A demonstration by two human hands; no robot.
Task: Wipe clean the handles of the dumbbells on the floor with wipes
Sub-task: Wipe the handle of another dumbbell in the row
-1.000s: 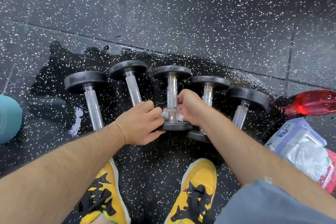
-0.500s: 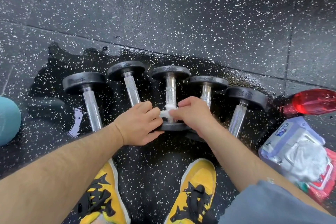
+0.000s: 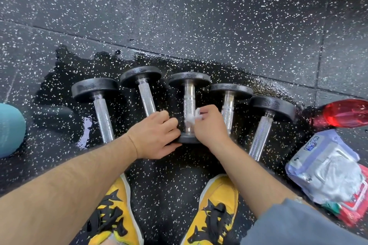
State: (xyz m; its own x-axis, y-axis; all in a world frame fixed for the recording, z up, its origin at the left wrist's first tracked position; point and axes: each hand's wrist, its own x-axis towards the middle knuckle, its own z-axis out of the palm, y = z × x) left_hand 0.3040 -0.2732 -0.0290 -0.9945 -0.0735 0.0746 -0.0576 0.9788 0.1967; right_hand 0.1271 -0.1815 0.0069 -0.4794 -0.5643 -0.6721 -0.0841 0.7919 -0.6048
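On the speckled rubber floor (image 3: pixel 199 16), five dumbbells (image 3: pixel 103 117) lie side by side in one row, black heads pointing away and knurled metal handles running back toward the person, all within a single dark wet patch (image 3: pixel 59 85). Both hands work on the middle dumbbell (image 3: pixel 188 93). The left hand (image 3: pixel 157 135) has its fingers curled round the near head of that dumbbell, thumb along its lower edge. The right hand (image 3: pixel 211 125) pinches one small white wipe (image 3: pixel 194 117) against the lower part of the handle, fingers bent tightly round it. To the right, beyond the fifth dumbbell, one pack of wipes (image 3: pixel 326 167) lies open on the floor with crumpled white sheets showing through its flap; it rests partly on a red pack (image 3: pixel 354 211) whose contents cannot be made out. One red bottle (image 3: pixel 346 113) lies on its side just above them. One teal object (image 3: pixel 10 127) sits at the left edge, and two yellow shoes (image 3: pixel 117 215) with black laces stand below the hands.
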